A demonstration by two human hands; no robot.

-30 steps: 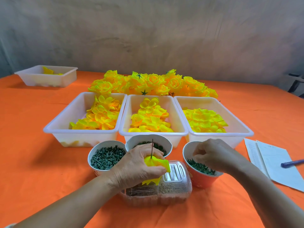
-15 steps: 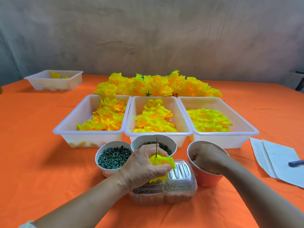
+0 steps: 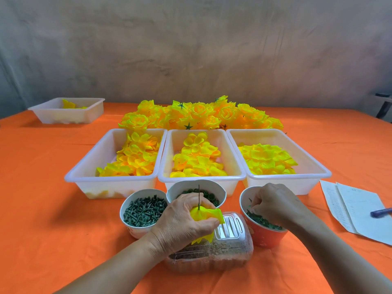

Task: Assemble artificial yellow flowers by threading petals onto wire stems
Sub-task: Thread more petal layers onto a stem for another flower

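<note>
While the left hand (image 3: pixel 186 221) is curled tight around a bunch of yellow petals (image 3: pixel 206 213), a thin dark wire stem (image 3: pixel 199 196) stands upright out of their centre, above the clear plastic box (image 3: pixel 233 251), a ribbed, lidded container with brownish granular fill. The right hand (image 3: pixel 273 204) reaches into the orange cup (image 3: pixel 263 236), fingers bunched together with their tips among small green pieces; whether they hold one cannot be told. Two white cups stand beside it: the left cup (image 3: pixel 123 209) holds short dark-green rod-shaped parts, the middle cup (image 3: pixel 220 189) holds green ring-like parts. Behind them, three white translucent rectangular bins sit side by side, touching: the left bin (image 3: pixel 84 177) contains cupped yellow-orange petal clusters, the middle bin (image 3: pixel 201 178) rounded yellow petals, and the right bin (image 3: pixel 318 168) flatter, paler lemon petals. Beyond them lies a pile of finished flowers (image 3: pixel 199 115), rose-shaped, some showing green star-shaped backs. A far tray (image 3: pixel 93 109) at the left holds a few yellow pieces. Papers (image 3: pixel 356 209) with a blue pen (image 3: pixel 380 212) lie at the right on the orange tablecloth (image 3: pixel 53 230).
</note>
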